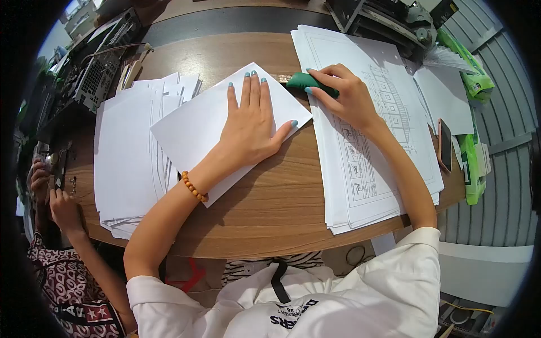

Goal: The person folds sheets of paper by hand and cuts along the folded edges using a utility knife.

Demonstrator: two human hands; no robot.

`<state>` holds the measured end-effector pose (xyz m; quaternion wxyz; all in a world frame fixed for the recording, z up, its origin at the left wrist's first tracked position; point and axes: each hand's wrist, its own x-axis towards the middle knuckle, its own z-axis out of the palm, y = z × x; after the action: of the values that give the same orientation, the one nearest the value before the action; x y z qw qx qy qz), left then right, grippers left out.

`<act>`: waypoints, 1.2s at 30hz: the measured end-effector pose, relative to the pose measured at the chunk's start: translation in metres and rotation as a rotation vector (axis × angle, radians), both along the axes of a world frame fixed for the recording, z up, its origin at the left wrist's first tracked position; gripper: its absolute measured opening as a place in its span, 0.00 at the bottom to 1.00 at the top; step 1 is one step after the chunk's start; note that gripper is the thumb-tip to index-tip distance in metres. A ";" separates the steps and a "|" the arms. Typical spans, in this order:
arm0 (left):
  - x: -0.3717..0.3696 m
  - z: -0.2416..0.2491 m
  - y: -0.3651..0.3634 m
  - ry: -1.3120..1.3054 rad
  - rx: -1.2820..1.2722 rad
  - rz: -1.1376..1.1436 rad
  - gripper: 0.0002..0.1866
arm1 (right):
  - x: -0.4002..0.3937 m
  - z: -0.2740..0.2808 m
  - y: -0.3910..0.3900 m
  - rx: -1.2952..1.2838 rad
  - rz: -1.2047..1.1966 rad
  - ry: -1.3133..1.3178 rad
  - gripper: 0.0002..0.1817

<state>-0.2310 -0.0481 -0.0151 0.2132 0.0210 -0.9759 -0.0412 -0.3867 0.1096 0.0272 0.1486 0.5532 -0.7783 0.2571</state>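
My left hand (248,127) lies flat with fingers stretched out on a white sheet of paper (194,132), set at an angle on the wooden desk. In my right hand (352,96) is a green utility knife (307,83), pinched between thumb and fingers. Its narrow tip points left, close beside the upper right edge of the white sheet. Below my right hand and forearm spreads a stack of printed drawings (389,163), the top one showing a building. Left of the white sheet is another pile of papers (127,152).
A computer case (104,70) stands at the back left, and a black machine (377,25) at the back right. A phone (444,145) and green packaging (473,163) lie at the right edge. Another person's hands (63,211) handle small items at the far left.
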 end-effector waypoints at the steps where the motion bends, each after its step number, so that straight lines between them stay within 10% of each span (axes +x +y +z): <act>1: 0.000 0.000 0.000 -0.001 0.004 -0.001 0.42 | -0.002 0.000 -0.006 -0.005 0.002 0.007 0.16; 11: 0.002 0.008 0.002 -0.090 0.083 0.026 0.41 | -0.025 -0.004 -0.056 -0.036 -0.175 0.068 0.18; 14: 0.000 0.006 0.003 0.010 0.194 0.033 0.38 | -0.017 0.002 -0.044 -0.202 -0.119 0.446 0.20; 20: -0.006 0.002 -0.001 0.305 0.510 0.057 0.34 | 0.030 0.030 -0.028 0.227 -0.104 -0.765 0.19; 27: -0.008 0.002 -0.001 0.379 0.502 0.092 0.34 | 0.008 0.038 -0.047 0.629 -0.111 -0.915 0.17; 36: -0.004 0.028 0.000 0.543 0.351 -0.011 0.37 | 0.050 0.045 -0.036 0.195 -0.157 -1.126 0.11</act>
<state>-0.2351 -0.0483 0.0125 0.4587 0.0404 -0.8615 -0.2140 -0.3366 0.0732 0.0727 -0.3216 0.2828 -0.7964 0.4270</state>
